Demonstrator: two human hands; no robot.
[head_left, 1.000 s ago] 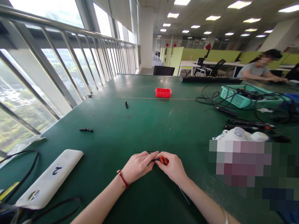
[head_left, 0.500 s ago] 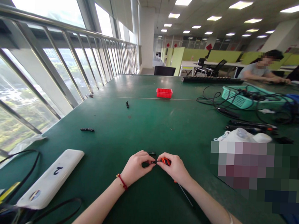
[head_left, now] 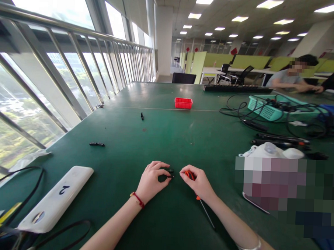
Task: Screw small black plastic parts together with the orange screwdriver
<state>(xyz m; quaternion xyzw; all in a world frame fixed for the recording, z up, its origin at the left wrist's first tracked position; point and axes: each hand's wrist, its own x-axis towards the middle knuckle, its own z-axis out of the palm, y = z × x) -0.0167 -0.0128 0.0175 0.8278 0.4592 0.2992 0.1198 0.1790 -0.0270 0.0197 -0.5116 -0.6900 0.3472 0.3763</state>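
My left hand (head_left: 153, 179) is curled over the table, with a small black part (head_left: 170, 176) at the tips of its thumb and index finger. Just beyond those fingertips lies another small dark piece (head_left: 169, 171), partly covered by the hand. A screwdriver (head_left: 190, 175) with an orange and black handle is wrapped in my right hand (head_left: 199, 183). Its thin metal shaft points back toward me under the wrist. The right thumb and index finger are pinched together, and a gap separates them from my left hand.
A white block marked 2 (head_left: 59, 197) and cables lie at left. Two black pieces (head_left: 97, 144) (head_left: 142, 116) rest farther off. Beyond are a red bin (head_left: 183, 103) and a green basket (head_left: 263, 109) with cables. At right stands a white container (head_left: 269, 149); a person sits behind.
My hands have drawn apart; before, their fingertips met at the small black part. The right hand moved slightly right and away from me, with the screwdriver still in it.
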